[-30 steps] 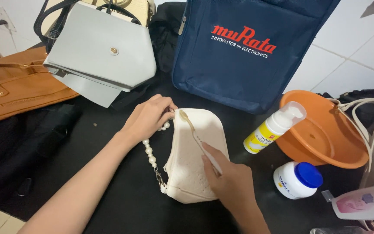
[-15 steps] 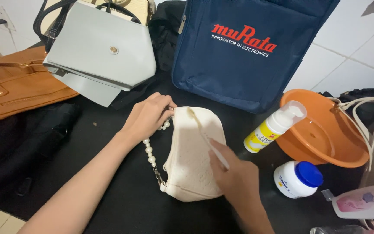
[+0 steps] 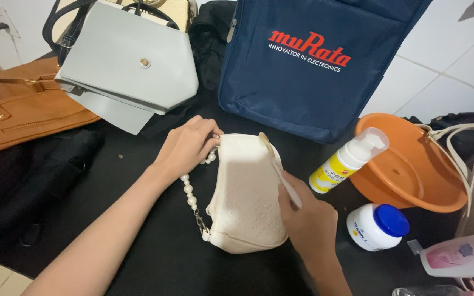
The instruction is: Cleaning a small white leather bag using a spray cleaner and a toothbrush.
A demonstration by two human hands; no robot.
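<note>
Left hand (image 3: 185, 147) gripping cream purse (image 3: 245, 192) at its top corner, right hand (image 3: 307, 221) closed on toothbrush (image 3: 277, 164), bristles on purse's far edge

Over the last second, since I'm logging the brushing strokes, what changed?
The right hand swept the toothbrush rightward across the cream purse; its head went from the top left corner to the top right edge. The left hand kept gripping the purse's top left corner by the pearl strap.
</note>
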